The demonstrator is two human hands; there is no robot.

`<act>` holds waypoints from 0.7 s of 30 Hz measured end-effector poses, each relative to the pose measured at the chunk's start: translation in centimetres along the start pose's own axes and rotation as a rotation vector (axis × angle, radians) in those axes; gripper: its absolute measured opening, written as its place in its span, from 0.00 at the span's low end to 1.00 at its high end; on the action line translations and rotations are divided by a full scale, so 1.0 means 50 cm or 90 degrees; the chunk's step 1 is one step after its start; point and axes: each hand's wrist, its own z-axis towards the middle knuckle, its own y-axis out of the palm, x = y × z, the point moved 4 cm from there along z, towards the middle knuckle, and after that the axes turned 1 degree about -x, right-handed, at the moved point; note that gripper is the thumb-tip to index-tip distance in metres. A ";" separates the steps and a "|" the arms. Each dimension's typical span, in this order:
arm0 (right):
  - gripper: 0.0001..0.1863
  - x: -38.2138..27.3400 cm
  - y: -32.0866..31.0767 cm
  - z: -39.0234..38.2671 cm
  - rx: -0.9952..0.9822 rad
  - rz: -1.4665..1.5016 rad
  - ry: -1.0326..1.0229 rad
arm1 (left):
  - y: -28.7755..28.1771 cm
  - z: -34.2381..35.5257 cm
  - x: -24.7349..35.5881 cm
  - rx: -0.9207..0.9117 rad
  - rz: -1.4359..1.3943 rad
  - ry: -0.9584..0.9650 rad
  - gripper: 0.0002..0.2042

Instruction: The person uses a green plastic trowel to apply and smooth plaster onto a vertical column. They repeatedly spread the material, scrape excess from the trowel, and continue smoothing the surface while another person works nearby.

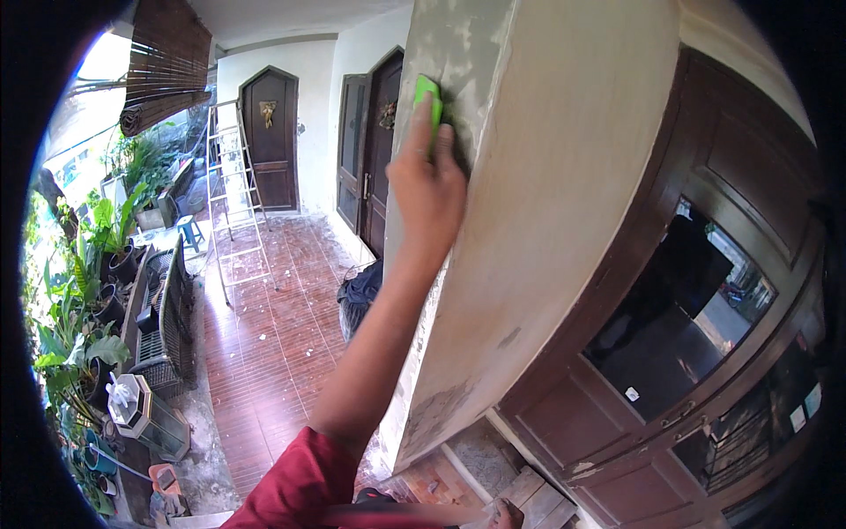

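My left hand (428, 189), at the end of a raised arm in a red sleeve, is closed on a flat, bright green putty spreader (427, 91). The spreader lies against the narrow face of a wall pillar (458, 40), where grey, patchy filler shows. Two fingers stretch along the tool; the others are hidden behind the hand. At the bottom edge, my right hand (507, 513) shows only in part, with its fingers curled. Beside it runs a long, blurred, pinkish-brown shape (405, 515) that I cannot make out.
Brown wooden doors with glass (608, 353) stand right of the pillar. A metal stepladder (236, 203) rises from the debris-strewn red tiled floor (264, 344). A dark bundle (359, 291) sits at the pillar's left. Potted plants (97, 300), a wicker bench (167, 309) and a glass lantern (145, 414) line the left.
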 end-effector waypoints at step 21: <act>0.15 0.032 -0.032 -0.015 0.053 0.062 -0.022 | -0.095 0.052 -0.020 0.030 -0.034 -0.081 0.17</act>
